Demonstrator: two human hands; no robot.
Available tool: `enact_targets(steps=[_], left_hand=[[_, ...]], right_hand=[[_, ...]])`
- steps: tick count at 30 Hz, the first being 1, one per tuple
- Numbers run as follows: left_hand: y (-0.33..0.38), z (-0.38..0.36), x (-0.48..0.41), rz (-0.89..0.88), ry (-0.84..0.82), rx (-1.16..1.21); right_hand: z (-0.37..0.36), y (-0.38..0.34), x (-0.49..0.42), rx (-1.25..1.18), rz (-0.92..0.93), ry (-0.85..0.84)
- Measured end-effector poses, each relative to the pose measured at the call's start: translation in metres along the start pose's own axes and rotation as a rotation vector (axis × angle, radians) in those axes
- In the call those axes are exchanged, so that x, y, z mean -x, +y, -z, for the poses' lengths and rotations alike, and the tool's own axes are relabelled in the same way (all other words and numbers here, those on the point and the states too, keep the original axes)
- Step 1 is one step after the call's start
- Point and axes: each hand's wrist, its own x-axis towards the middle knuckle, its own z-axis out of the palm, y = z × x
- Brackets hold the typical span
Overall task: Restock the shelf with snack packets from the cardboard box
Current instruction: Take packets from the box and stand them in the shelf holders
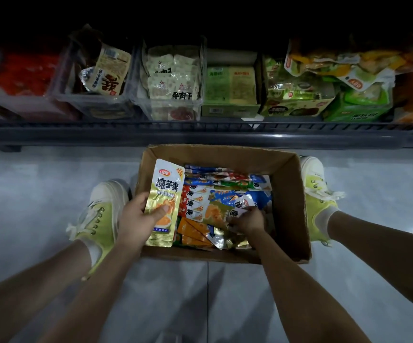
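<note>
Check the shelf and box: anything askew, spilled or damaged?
Two things. A beige packet leans diagonally in its clear bin, not stacked flat. On the right, a big yellow bag sprawls across the green display boxes. The loose packets in the cardboard box lie jumbled. No spill or damage shows.

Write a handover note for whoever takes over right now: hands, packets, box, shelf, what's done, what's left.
Left hand: grips a few gold packets over the box's left edge.
Right hand: down among the loose packets in the cardboard box; grip unclear.
Box sits on the floor in front of the shelf.
Done: gold packets picked out.
Left: put them on the shelf, then shelve the rest.
</note>
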Motion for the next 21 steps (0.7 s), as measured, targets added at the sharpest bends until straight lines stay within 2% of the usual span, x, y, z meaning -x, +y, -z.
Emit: enact_targets(steps=[3,6,15,21], left_hand=[[0.007,0.002,0.004,-0.021,-0.009,0.032],[0.021,0.004,0.013,-0.023,-0.011,0.1],[0.082,0.016,0.063,-0.104,-0.05,0.278],[0.145,0.037,0.096,-0.161,-0.085,0.405]], right_hand=[[0.001,-0.016,0.012,-0.402,-0.032,-0.009],[0.023,-0.031,0.038,-0.576,0.072,-0.037],[0.109,-0.084,0.151,-0.777,0.411,-0.172],[0.163,-0.129,0.221,-0.755,0.601,-0.133]])
